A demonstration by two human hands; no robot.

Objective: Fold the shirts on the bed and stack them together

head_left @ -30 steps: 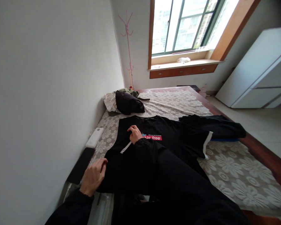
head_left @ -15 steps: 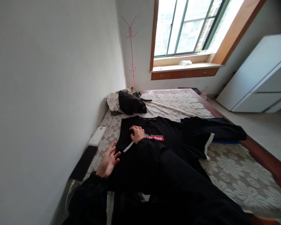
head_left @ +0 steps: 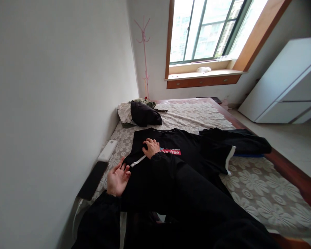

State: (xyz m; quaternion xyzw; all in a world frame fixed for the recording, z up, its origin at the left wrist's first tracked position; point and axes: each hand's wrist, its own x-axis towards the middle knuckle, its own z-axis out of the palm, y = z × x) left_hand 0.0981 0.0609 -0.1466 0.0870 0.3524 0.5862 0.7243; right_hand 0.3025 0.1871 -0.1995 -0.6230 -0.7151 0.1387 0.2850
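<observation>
A black T-shirt (head_left: 189, 140) with a red printed label lies spread across the bed, its collar at the far side. My left hand (head_left: 118, 180), palm turned up, is at the shirt's left edge by the white-trimmed sleeve. Its fingertips are closed on the black cloth and partly hidden by it. On the chest, just left of the red print, rests my right hand (head_left: 151, 148). Its fingers are curled into the shirt's cloth, and the fingertips are hard to make out against the black.
Along the wall lie a white phone-like object (head_left: 107, 150) and a black slab (head_left: 92, 181) with a white cable. A clothes pile (head_left: 145, 114) sits at the far left corner. Folded black clothing (head_left: 238, 140) lies by the right bed edge (head_left: 287, 169).
My left hand has taken hold of the cloth at the sleeve, its palm turning further up. The sleeve's white trim has shifted slightly left. My right hand has stayed nearly in place.
</observation>
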